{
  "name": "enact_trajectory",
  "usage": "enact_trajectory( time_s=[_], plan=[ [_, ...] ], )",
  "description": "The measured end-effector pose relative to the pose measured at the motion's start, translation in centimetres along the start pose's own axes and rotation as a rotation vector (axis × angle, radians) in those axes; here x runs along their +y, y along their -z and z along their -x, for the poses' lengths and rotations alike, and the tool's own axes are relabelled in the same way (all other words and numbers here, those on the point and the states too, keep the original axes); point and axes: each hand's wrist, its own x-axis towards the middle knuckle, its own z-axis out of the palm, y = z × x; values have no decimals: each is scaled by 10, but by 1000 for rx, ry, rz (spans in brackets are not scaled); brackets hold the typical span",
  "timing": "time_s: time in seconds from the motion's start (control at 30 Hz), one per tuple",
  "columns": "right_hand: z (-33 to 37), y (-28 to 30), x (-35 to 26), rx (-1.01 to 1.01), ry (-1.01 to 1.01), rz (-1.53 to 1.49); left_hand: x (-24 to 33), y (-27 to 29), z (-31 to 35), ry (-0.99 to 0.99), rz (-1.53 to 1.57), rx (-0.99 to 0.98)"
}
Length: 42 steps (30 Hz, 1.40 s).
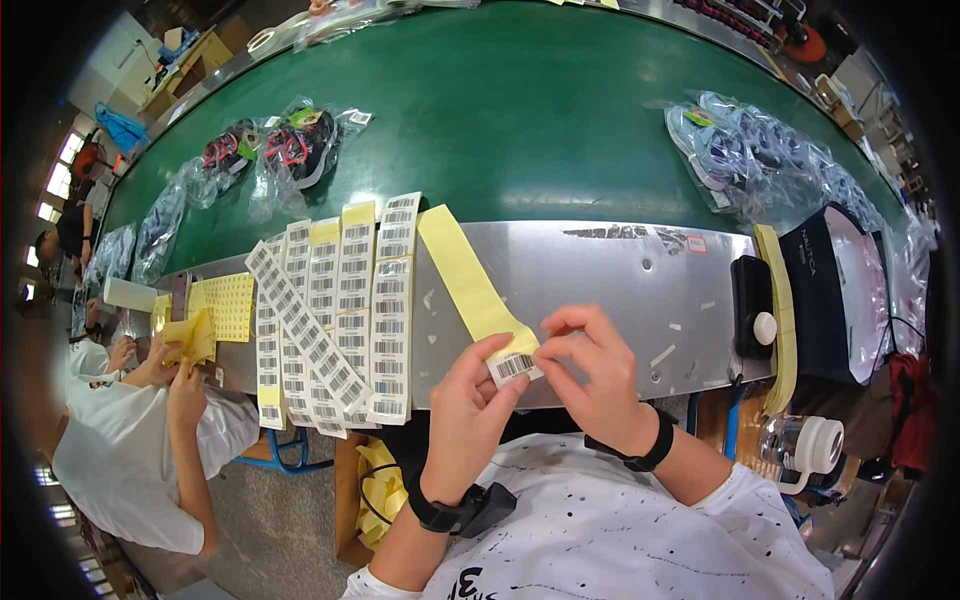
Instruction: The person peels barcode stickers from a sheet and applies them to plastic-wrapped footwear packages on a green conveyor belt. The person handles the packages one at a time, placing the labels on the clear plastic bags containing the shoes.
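Note:
A yellow backing strip runs over the metal ledge toward me, its near end curled up. White barcode labels sit on that end. My left hand pinches the strip's end, with the thumb on the labels. At the strip's right edge my right hand has thumb and index finger pressed together; whether a label corner is between them is too small to tell. Left of the strip lie several long barcode label sheets, side by side, with one narrow label strip slanting across them.
A green conveyor belt carries bagged shoes at left and pale blue bagged shoes at right. A black device and dark bag stand at right, above a bottle. A co-worker handles yellow paper at left.

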Motion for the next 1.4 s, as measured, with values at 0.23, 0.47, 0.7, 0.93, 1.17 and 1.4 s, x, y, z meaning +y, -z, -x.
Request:
enact_trajectory(
  time_s=[0.23, 0.47, 0.7, 0.93, 1.17, 1.4],
  plan=[
    [11, 6, -5, 27, -35, -61, -12, 16, -10, 71, 102, -27],
    [-74, 92, 37, 152, -443, -497, -32, 18, -15, 18, -46, 13],
    [-188, 199, 190, 318, -366, 273, -45, 32, -13, -15, -216, 135],
    [-102, 314, 443, 162, -565, 636, 41, 113, 104, -565, -868, 651],
    [-125, 288, 473, 184, -523, 536, -114, 213, 281, 904, -543, 672],
    [-180, 220, 414, 107, -348, 872, -300, 241, 308, 988, -940, 743]
  ],
)
